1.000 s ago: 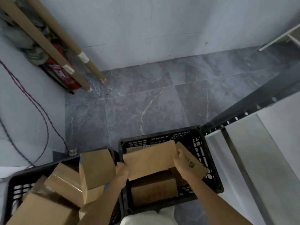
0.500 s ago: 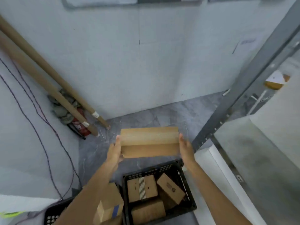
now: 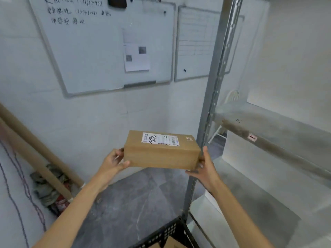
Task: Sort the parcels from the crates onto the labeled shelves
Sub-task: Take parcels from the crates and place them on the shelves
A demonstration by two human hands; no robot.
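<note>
A brown cardboard parcel (image 3: 161,153) with a white shipping label on top is held at chest height, in front of the white wall. My left hand (image 3: 112,161) grips its left end, thumb under the front edge. My right hand (image 3: 204,167) holds its right end, fingers wrapped below. To the right stands a metal shelf unit (image 3: 274,126) whose front beam carries a small label marked "1" (image 3: 252,138). The rim of a black crate (image 3: 166,231) with a cardboard parcel inside shows at the bottom edge.
The shelf's grey upright post (image 3: 213,104) stands just right of the parcel. Two whiteboards (image 3: 100,47) hang on the wall. Long cardboard tubes (image 3: 34,154) lean at the left over a bundle of cloth. Grey tiled floor (image 3: 134,203) lies below.
Both hands lifted the parcel out of the black crate and raised it. It has turned so that its labelled top now shows. My view swung up and right toward the shelves.
</note>
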